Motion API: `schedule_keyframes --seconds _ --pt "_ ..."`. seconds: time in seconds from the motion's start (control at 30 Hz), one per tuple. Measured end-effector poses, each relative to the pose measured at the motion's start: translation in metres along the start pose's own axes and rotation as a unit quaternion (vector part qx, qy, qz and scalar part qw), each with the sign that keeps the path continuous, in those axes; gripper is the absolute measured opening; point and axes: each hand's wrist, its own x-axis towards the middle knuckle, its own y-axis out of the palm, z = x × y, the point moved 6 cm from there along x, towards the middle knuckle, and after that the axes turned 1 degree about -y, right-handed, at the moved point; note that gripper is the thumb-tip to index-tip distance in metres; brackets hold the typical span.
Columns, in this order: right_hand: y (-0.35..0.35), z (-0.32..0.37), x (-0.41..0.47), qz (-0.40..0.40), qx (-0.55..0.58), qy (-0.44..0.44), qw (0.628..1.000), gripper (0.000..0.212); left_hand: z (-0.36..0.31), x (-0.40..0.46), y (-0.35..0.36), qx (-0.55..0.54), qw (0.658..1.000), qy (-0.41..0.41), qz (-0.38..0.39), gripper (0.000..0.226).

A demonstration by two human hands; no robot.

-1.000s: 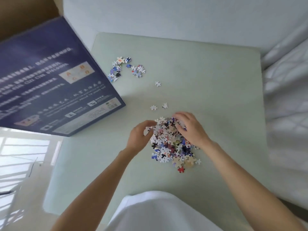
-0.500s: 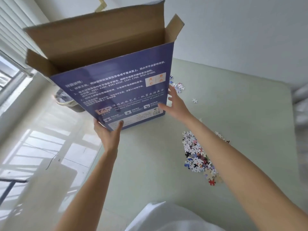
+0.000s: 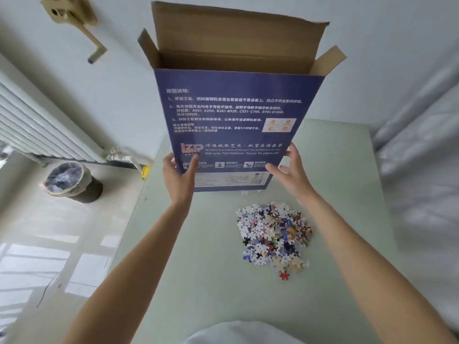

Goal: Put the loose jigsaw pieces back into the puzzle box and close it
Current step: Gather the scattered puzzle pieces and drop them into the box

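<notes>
I have the box [image 3: 233,125] standing upright on the table [image 3: 203,281], its blue printed face turned to me and its bottom edge resting on the pale green top. The brown flaps at the top stand open, the long rear one straight up and a short one splayed out at each end, so the mouth of the box is uncovered.

My left hand [image 3: 178,177] grips the lower left corner of the box: the thumb lies across the printed face and the other fingers wrap round the left edge, out of sight behind the card. My right hand [image 3: 290,170] is at the lower right corner, fingers spread and only slightly bent. Its thumb lies against the front face low down and a fingertip touches the right edge higher up. The rest of the palm stands a little off the card, so it steadies the box rather than clasping it.

The pile [image 3: 274,234] of loose pieces lies on the table just in front of the box, toward its right half, beneath my right forearm and apart from both hands. Most pieces show white backs, with blue, black and tan mixed in, and one red piece [image 3: 284,275] sits at the near edge of the heap. A couple of stray white pieces [image 3: 250,192] peek out at the foot of the box.

Off the table to the left, a lined bin [image 3: 72,182] stands on the floor below a white radiator [image 3: 37,125].
</notes>
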Motion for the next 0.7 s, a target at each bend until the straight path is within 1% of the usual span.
schedule_keyframes --seconds 0.07,0.17,0.23,0.27,0.4,0.5,0.57,0.7 --pt "-0.045 -0.011 0.001 -0.041 0.018 0.006 0.999 0.068 -0.016 -0.003 0.048 0.019 0.999 0.015 0.043 0.063" --pt "-0.105 -0.025 0.003 -0.089 0.025 0.012 0.996 0.064 -0.035 -0.011 0.119 0.044 0.993 0.042 0.099 0.061" --pt "-0.138 -0.036 0.006 -0.118 0.025 0.015 0.993 0.063 -0.047 -0.018 0.159 0.062 0.989 0.059 0.122 0.056" --pt "-0.165 -0.046 0.008 -0.141 0.022 0.017 0.99 0.063 -0.054 -0.025 0.192 0.069 0.986 0.071 0.135 0.053" --pt "-0.204 -0.068 0.013 -0.173 0.02 0.02 0.984 0.067 -0.063 -0.034 0.245 0.086 0.976 0.083 0.18 0.047" --pt "-0.219 -0.083 0.014 -0.181 0.02 0.026 0.983 0.071 -0.052 -0.038 0.271 0.098 0.968 0.058 0.222 0.043" --pt "-0.22 -0.09 0.013 -0.189 0.022 0.032 0.981 0.071 -0.044 -0.037 0.276 0.112 0.965 0.041 0.232 0.042" --pt "-0.221 -0.098 0.015 -0.204 0.012 0.036 0.978 0.064 -0.044 -0.037 0.279 0.138 0.96 0.047 0.239 0.043"
